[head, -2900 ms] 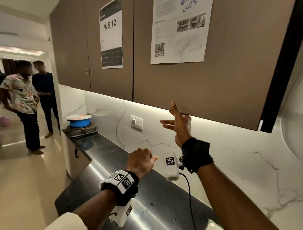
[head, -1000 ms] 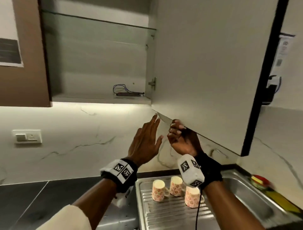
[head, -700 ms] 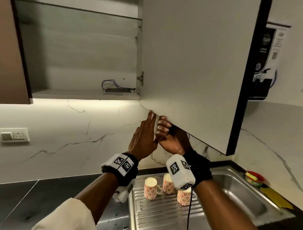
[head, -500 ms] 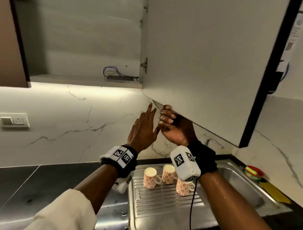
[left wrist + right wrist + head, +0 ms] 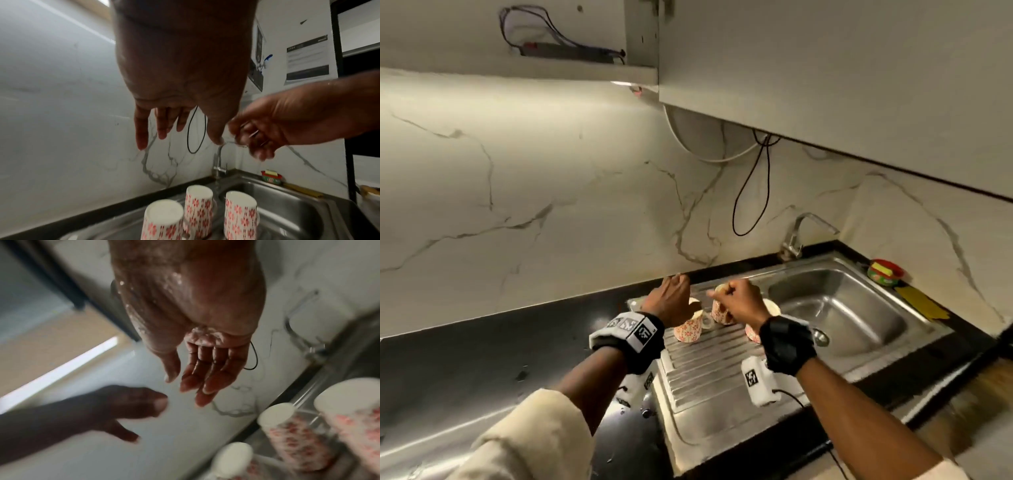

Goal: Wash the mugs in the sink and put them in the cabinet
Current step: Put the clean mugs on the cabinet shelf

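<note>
Three white mugs with a red flower pattern stand upside down on the steel drainboard (image 5: pixel 705 370): the left mug (image 5: pixel 687 330), the middle mug (image 5: pixel 722 313) and the right mug (image 5: pixel 752 334). My left hand (image 5: pixel 671 301) hovers just above the left mug, its fingers (image 5: pixel 141 129) straight and hanging, holding nothing. My right hand (image 5: pixel 736 303) hovers above the middle mug (image 5: pixel 198 209); it is wet and loosely curled (image 5: pixel 197 378), with nothing in it. The cabinet door (image 5: pixel 825 68) stands open overhead, and the cabinet shelf (image 5: pixel 517 68) shows at the top left.
The sink basin (image 5: pixel 842 308) lies to the right of the drainboard, with the faucet (image 5: pixel 796 236) behind it. A red and green dish (image 5: pixel 885 272) and a yellow cloth (image 5: pixel 921 305) sit at the far right. Cables (image 5: pixel 753 192) hang down the marble wall. Dark counter (image 5: pixel 465 370) stretches to the left.
Both hands have let go of the cabinet door's lower edge and dropped to just above the mugs. The head view has tilted down; the door stays open.
</note>
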Demonstrator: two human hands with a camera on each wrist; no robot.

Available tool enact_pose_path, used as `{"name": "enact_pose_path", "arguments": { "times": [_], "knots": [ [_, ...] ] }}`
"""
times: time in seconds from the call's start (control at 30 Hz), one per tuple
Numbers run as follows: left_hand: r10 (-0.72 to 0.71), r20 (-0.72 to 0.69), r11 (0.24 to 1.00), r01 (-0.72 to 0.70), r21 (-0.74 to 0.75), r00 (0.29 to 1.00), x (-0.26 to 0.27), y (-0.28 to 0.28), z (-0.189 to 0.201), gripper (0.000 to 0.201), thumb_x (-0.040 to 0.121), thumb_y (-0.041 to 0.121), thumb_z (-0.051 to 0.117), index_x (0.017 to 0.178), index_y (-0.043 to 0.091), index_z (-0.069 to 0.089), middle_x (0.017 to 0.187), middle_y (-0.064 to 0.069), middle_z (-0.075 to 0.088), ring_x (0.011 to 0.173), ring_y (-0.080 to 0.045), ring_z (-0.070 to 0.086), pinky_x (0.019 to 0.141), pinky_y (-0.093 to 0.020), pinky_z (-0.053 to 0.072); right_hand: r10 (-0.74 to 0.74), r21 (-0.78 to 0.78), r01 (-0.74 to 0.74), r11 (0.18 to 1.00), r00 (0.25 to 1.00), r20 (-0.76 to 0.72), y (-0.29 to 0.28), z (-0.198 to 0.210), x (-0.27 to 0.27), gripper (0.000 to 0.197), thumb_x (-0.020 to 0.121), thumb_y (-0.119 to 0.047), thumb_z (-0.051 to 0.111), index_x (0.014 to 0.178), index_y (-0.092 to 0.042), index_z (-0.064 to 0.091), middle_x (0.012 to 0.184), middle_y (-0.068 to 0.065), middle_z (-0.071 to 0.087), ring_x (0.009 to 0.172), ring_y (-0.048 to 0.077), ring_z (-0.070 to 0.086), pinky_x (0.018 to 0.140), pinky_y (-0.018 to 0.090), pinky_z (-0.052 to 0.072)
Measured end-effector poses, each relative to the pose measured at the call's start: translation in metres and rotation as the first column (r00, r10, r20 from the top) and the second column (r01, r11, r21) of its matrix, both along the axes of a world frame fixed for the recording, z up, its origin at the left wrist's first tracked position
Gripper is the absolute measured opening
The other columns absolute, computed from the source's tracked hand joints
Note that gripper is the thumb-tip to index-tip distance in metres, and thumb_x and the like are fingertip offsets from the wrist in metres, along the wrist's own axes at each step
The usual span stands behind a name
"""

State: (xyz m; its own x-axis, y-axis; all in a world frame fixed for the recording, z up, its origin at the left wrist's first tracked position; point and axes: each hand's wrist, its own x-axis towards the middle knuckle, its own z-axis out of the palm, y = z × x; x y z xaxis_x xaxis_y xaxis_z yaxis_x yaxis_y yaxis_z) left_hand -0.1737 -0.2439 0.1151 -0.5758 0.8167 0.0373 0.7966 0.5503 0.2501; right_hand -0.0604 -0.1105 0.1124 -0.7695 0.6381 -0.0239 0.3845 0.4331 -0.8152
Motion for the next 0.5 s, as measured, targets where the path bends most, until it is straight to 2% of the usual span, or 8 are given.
{"name": "enact_pose_path", "arguments": {
  "times": [0.1, 0.17, 0.23, 0.27, 0.33, 0.4, 0.43, 0.5],
  "knots": [
    [-0.013, 0.035, 0.998, 0.015, -0.064, 0.999, -0.023, 0.000, -0.042, 0.068, 0.093, 0.051, 0.056, 0.138, 0.004, 0.039, 0.137, -0.014, 0.049, 0.127, -0.031, 0.045, 0.100, -0.042, 0.044, -0.007, 0.167, -0.041, 0.985, 0.961, 0.275, 0.006, -0.053, -0.039, 0.027, 0.078, -0.035, 0.077, 0.089, -0.019, 0.058, 0.090, 0.002, 0.067, 0.084, 0.023, 0.067, 0.079, 0.039, 0.057],
    [-0.015, 0.065, 0.997, 0.020, -0.072, 0.998, -0.038, 0.002, -0.067, 0.066, 0.093, 0.051, 0.055, 0.138, 0.005, 0.041, 0.138, -0.014, 0.050, 0.128, -0.031, 0.046, 0.102, -0.041, 0.041, -0.012, 0.183, -0.058, 0.981, 0.932, 0.363, 0.010, -0.077, -0.064, 0.048, 0.077, -0.032, 0.077, 0.116, -0.016, 0.054, 0.114, 0.008, 0.061, 0.106, 0.027, 0.061, 0.090, 0.038, 0.051],
    [-0.021, 0.100, 0.997, 0.028, -0.077, 0.995, -0.045, 0.005, -0.086, 0.063, 0.095, 0.049, 0.053, 0.137, 0.004, 0.042, 0.138, -0.015, 0.050, 0.125, -0.032, 0.046, 0.101, -0.040, 0.039, -0.028, 0.179, -0.053, 0.982, 0.906, 0.422, 0.016, -0.095, -0.084, 0.080, 0.076, -0.028, 0.079, 0.142, -0.008, 0.037, 0.140, 0.013, 0.048, 0.131, 0.030, 0.046, 0.105, 0.038, 0.038],
    [-0.024, 0.125, 0.997, 0.033, -0.076, 0.992, -0.048, 0.005, -0.094, 0.061, 0.095, 0.047, 0.053, 0.137, 0.004, 0.042, 0.138, -0.015, 0.050, 0.125, -0.032, 0.046, 0.100, -0.039, 0.039, -0.032, 0.150, -0.037, 0.988, 0.901, 0.432, 0.018, -0.104, -0.094, 0.094, 0.074, -0.027, 0.082, 0.147, -0.005, 0.028, 0.147, 0.014, 0.041, 0.136, 0.029, 0.040, 0.109, 0.037, 0.033],
    [-0.031, 0.157, 0.995, 0.045, -0.087, 0.987, -0.049, 0.007, -0.107, 0.061, 0.095, 0.046, 0.054, 0.137, 0.003, 0.042, 0.138, -0.016, 0.049, 0.124, -0.033, 0.045, 0.100, -0.038, 0.039, -0.031, 0.075, -0.003, 0.997, 0.897, 0.441, 0.026, -0.122, -0.108, 0.105, 0.067, -0.024, 0.087, 0.148, -0.002, 0.023, 0.146, 0.017, 0.041, 0.135, 0.030, 0.042, 0.104, 0.037, 0.038],
    [-0.042, 0.193, 0.994, 0.060, -0.089, 0.980, -0.051, 0.008, -0.117, 0.064, 0.094, 0.049, 0.054, 0.137, 0.003, 0.041, 0.138, -0.016, 0.049, 0.125, -0.033, 0.045, 0.102, -0.039, 0.039, -0.028, 0.030, 0.016, 0.999, 0.892, 0.451, 0.035, -0.145, -0.118, 0.097, 0.062, -0.023, 0.089, 0.140, -0.008, 0.032, 0.134, 0.015, 0.053, 0.120, 0.032, 0.055, 0.078, 0.034, 0.050],
    [-0.043, 0.211, 0.995, 0.061, -0.081, 0.977, -0.054, 0.009, -0.124, 0.065, 0.093, 0.050, 0.054, 0.138, 0.005, 0.042, 0.138, -0.016, 0.049, 0.125, -0.032, 0.046, 0.103, -0.039, 0.039, -0.032, 0.027, 0.022, 0.999, 0.891, 0.452, 0.037, -0.154, -0.121, 0.091, 0.059, -0.026, 0.089, 0.134, -0.012, 0.039, 0.128, 0.012, 0.057, 0.113, 0.031, 0.059, 0.073, 0.035, 0.051],
    [-0.038, 0.235, 0.995, 0.059, -0.083, 0.971, -0.058, 0.010, -0.131, 0.066, 0.092, 0.053, 0.054, 0.138, 0.008, 0.042, 0.139, -0.015, 0.050, 0.126, -0.031, 0.046, 0.106, -0.038, 0.039, -0.057, 0.060, 0.035, 0.998, 0.902, 0.427, 0.034, -0.161, -0.120, 0.083, 0.057, -0.036, 0.089, 0.126, -0.015, 0.048, 0.121, 0.008, 0.062, 0.111, 0.029, 0.060, 0.082, 0.034, 0.052]
  ]
}}
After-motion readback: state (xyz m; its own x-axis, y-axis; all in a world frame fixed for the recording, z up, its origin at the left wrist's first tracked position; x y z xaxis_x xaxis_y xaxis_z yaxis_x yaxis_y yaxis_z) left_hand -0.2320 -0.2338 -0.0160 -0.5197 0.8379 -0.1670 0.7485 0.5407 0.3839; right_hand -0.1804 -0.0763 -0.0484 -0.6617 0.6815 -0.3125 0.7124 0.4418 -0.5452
